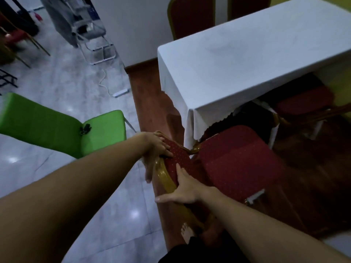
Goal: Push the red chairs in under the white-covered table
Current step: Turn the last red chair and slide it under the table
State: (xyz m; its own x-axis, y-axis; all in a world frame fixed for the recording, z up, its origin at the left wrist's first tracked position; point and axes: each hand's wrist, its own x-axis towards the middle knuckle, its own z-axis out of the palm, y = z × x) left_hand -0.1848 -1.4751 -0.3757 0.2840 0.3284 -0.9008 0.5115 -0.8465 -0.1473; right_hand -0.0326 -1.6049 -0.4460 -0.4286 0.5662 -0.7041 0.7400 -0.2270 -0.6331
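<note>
Nearest: two bare forearms, stretched from the lower corners toward the centre. Below them, a bare foot (187,234) on the floor beside the chair's rear leg.

Left hand (157,150): clamped over the top of the chair (233,164) backrest, some fingers on the red dotted padding, the rest down behind the gold frame (165,177). Right hand (182,190): grasping the same backrest lower down, thumb on the padding, fingers laid along the rear of the frame.

Chair position: on the brown wood floor at the near corner of the desk (247,59), seat turned toward it. Seat mostly outside the desk, far edge level with the white cloth hem.

Second chair (303,103): further right, seat in shadow beneath the desk. Two more red chair backs (191,18) upright at the far side of the desk.

Left of the wood floor, on grey tile: a green chair (57,128) with a small dark object (85,129) on its seat, too blurred to identify. Beyond it, a white power strip (121,93) with cable, and a grey folding chair (91,31) near the wall.
</note>
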